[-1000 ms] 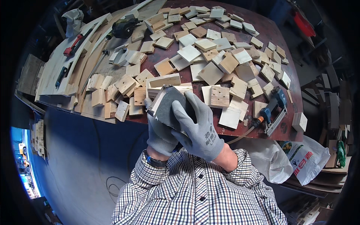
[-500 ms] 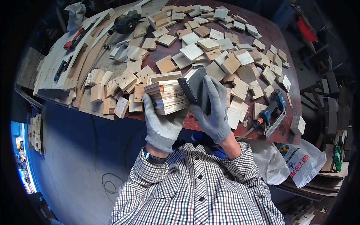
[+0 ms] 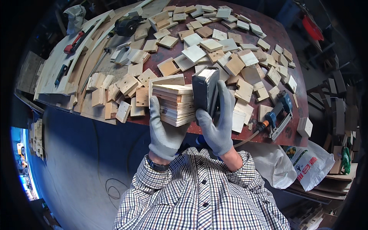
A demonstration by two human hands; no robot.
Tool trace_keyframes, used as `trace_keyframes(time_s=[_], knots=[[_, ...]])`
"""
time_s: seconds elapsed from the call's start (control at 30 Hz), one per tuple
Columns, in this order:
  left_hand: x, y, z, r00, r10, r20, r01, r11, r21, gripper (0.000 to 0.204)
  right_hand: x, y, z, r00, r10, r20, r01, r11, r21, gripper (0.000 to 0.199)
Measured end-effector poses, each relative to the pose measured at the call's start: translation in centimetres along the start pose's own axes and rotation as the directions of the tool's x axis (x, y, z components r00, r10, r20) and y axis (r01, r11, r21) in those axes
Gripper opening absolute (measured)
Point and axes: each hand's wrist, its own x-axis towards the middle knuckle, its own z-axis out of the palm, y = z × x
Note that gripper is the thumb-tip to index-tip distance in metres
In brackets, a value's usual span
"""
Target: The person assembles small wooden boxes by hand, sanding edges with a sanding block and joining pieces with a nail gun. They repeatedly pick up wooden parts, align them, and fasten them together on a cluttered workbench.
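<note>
My left hand (image 3: pixel 165 134), in a grey work glove, grips a stack of small wooden boards (image 3: pixel 176 109) from below and the left side, its thumb along the left edge. In my right hand (image 3: pixel 217 126), gloved too, is a black sanding block (image 3: pixel 205 90), a dark sheet wrapped round pale wood. The thumb lies on its near lower edge and the fingers are behind its right side. Held upright, the block stands against or very close to the right ends of the stacked boards; whether they touch I cannot tell.
Many loose wooden pieces (image 3: pixel 194 53) cover the dark red table (image 3: pixel 274 32). A blue nail gun (image 3: pixel 281 109) with a hose lies at the right edge. Long boards (image 3: pixel 57 73) with tools lie at left. White sacks (image 3: pixel 310 165) stand below the table's right corner.
The sanding block has turned from a tilt to upright, and my right thumb now shows on its near edge. The board stack has shifted slightly right and toward me.
</note>
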Motion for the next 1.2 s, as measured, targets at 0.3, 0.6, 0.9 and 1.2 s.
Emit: trace_keyframes(time_s=[0.3, 0.6, 0.9, 1.2], knots=[[0.0, -1.6, 0.2, 0.989, -0.052, -0.142, 0.036, 0.993, -0.113, 0.09, 3.1, 1.7, -0.1, 0.987, -0.15, 0.063, 0.157, 0.977, -0.144, 0.081], [0.9, -2.0, -1.1, 0.979, -0.044, 0.199, 0.079, 0.981, -0.175, 0.066, 0.6, 0.0, -0.2, 0.915, -0.316, 0.252, 0.369, 0.907, -0.203, 0.074], [0.7, -1.9, -2.7, 0.992, 0.114, 0.051, -0.122, 0.973, 0.196, 0.056, 3.2, 0.6, -2.6, 0.959, -0.251, 0.13, 0.272, 0.943, -0.19, 0.08], [-0.3, -1.2, -0.3, 0.992, -0.105, -0.065, 0.091, 0.976, -0.196, 0.088, 3.6, 1.3, -1.6, 0.979, -0.102, 0.179, 0.137, 0.971, -0.197, 0.077]])
